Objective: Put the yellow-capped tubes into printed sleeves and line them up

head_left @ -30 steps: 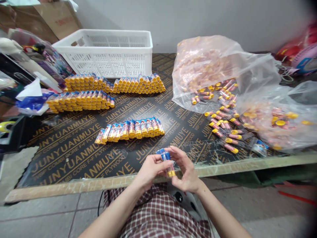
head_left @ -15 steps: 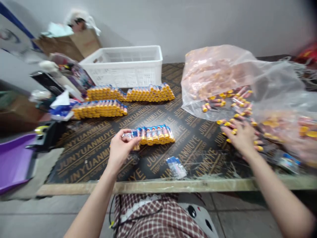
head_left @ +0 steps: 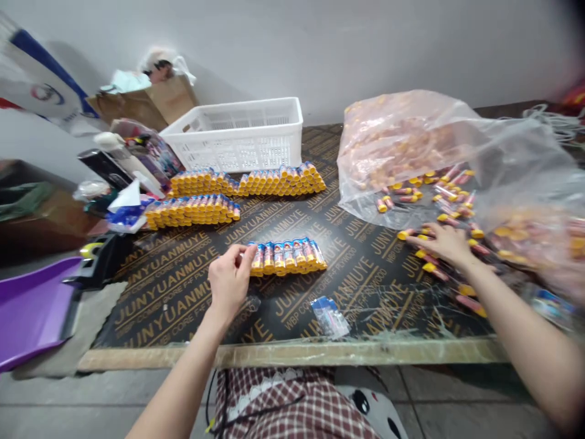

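My left hand [head_left: 230, 277] is closed at the left end of a small stack of blue-topped, yellow-ended tubes [head_left: 289, 256]. Its thumb and fingers pinch the endmost tube, mostly hidden behind them. Over on the right, my right hand [head_left: 448, 245] reaches into loose pink tubes with yellow caps [head_left: 436, 271], its thumb and fingers apart. One yellow-capped tube [head_left: 404, 234] lies by its thumb tip. Flat blue-and-clear plastic sleeves [head_left: 329, 317] lie on the board near the front edge.
Neat stacks of finished-looking tubes [head_left: 192, 210] stand before a white plastic basket [head_left: 233, 143]. A large clear bag [head_left: 402, 134] of loose tubes fills the back right. At left are a purple dustpan [head_left: 36, 305], bottles and a cardboard box [head_left: 41, 213].
My left hand has brought a blue-topped tube against the stack's left end. My right hand has shifted slightly among the loose tubes, some of which have moved. The camera view has tilted slightly.
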### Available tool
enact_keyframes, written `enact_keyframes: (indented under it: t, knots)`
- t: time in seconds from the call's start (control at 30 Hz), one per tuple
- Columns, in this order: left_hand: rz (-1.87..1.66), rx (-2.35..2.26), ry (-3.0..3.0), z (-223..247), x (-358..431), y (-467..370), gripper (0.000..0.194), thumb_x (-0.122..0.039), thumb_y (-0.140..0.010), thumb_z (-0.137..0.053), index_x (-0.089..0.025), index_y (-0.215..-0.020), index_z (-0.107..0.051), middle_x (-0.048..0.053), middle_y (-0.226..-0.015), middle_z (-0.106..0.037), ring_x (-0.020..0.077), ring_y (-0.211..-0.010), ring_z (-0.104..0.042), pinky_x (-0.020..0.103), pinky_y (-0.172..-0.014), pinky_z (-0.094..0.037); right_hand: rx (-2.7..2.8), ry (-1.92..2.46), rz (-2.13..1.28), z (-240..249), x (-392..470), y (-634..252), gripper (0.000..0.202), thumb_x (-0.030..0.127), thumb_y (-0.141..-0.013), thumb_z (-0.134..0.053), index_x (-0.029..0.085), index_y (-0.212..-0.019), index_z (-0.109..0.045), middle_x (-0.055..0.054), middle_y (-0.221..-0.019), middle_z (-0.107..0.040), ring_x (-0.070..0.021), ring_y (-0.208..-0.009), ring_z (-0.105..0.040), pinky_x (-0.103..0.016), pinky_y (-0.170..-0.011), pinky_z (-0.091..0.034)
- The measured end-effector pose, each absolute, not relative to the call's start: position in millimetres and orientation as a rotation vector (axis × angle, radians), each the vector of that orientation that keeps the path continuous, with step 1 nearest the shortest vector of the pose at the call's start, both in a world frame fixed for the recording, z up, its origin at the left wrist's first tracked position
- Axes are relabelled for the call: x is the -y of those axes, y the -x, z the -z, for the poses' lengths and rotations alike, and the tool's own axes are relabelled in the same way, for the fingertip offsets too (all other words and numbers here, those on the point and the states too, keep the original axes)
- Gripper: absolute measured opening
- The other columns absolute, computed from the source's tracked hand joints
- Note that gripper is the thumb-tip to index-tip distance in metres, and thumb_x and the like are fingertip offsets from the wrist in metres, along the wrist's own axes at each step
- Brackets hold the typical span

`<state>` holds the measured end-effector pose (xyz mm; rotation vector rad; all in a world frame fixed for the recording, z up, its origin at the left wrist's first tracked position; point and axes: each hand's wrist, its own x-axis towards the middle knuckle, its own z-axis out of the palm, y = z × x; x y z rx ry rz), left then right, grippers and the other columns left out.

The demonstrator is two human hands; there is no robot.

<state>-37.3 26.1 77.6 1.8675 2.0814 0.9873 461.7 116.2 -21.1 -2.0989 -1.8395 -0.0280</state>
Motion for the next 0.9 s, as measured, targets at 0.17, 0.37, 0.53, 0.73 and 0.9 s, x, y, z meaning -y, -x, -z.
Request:
enact_keyframes:
  t: [0.17, 0.37, 0.53, 0.73, 0.9]
  knots:
    - [-0.583, -1.517, -1.952, -30, 9, -17, 0.022, -0.037, -0.083, -0.054, -0.018, -0.080, -0.067, 0.002, -0.073, -0.064, 0.0147, -0.066, -0.056, 0.023, -0.064, -0.038, 2.034, 2.163, -0.043, 12, -86, -427, 0.052, 0.063, -0.067, -0.061, 0.025, -0.103, -0.066, -0.015, -0.102, -0.057, -0.0332, -0.094, -0.053, -0.047, -0.076, -0.043]
    - [-0.337, -1.628, -2.009, -3, 15, -50, 0.010, -0.030, -0.078, -0.061, -0.020, -0.080, -0.061, 0.002, -0.082, -0.060, 0.0169, -0.072, -0.057, 0.025, -0.063, -0.035, 2.184, 2.090, -0.020, 9, -37, -388, 0.042, 0.053, -0.079, -0.055, 0.030, -0.113, -0.059, -0.010, -0.109, -0.054, -0.0297, -0.105, -0.048, -0.043, -0.079, -0.042]
    - [-0.432, -1.574, -1.951, -2, 14, -45, 0.010, -0.025, -0.076, -0.060, -0.020, -0.068, -0.056, 0.000, -0.074, -0.059, 0.0152, -0.069, -0.055, 0.024, -0.063, -0.034, 2.174, 2.020, 0.033, 1, -20, -369, 0.044, 0.050, -0.076, -0.059, 0.027, -0.114, -0.057, -0.013, -0.124, -0.048, -0.0341, -0.119, -0.040, -0.055, -0.092, -0.031]
    - [-0.611, -1.431, -1.701, -2, 21, -48, 0.012, -0.027, -0.073, -0.058, -0.020, -0.065, -0.052, -0.003, -0.056, -0.055, 0.0135, -0.053, -0.051, 0.024, -0.055, -0.033, 2.232, 1.850, 0.053, -9, -63, -345, 0.046, 0.013, -0.079, -0.050, 0.020, -0.124, -0.052, -0.013, -0.124, -0.054, -0.0280, -0.111, -0.044, -0.041, -0.087, -0.036]
    - [-0.790, -1.359, -1.368, -5, 23, -49, 0.018, -0.020, -0.062, -0.066, -0.019, -0.079, -0.059, -0.004, -0.057, -0.061, 0.0131, -0.054, -0.054, 0.023, -0.057, -0.039, 2.262, 1.702, -0.038, -13, -65, -323, 0.040, 0.006, -0.075, -0.049, 0.018, -0.111, -0.061, -0.010, -0.092, -0.062, -0.0244, -0.092, -0.052, -0.036, -0.081, -0.041]
